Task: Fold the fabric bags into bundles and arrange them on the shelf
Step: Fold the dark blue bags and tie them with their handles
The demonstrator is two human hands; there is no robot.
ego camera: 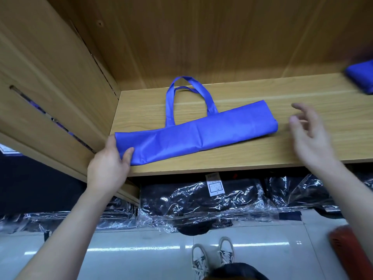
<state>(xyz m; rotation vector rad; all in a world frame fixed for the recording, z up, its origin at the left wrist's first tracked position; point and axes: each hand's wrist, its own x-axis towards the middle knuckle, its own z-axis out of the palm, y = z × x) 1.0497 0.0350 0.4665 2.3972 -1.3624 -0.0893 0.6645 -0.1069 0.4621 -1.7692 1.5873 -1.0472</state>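
Observation:
A blue fabric bag (197, 132) lies on the wooden shelf (302, 150), folded into a long narrow strip, its two handles looping toward the back. My left hand (110, 166) pinches the strip's left end, thumb on top and fingers underneath. My right hand (310, 134) hovers just right of the strip's right end, fingers spread and relaxed, holding nothing. A second blue folded bundle (361, 75) sits at the shelf's far right edge, cut off by the frame.
The shelf's side panel (50, 93) stands close on the left and its back wall (201, 37) behind. Below the shelf lie black goods in clear plastic wrapping (201, 201). A red object (349, 253) sits on the tiled floor at lower right.

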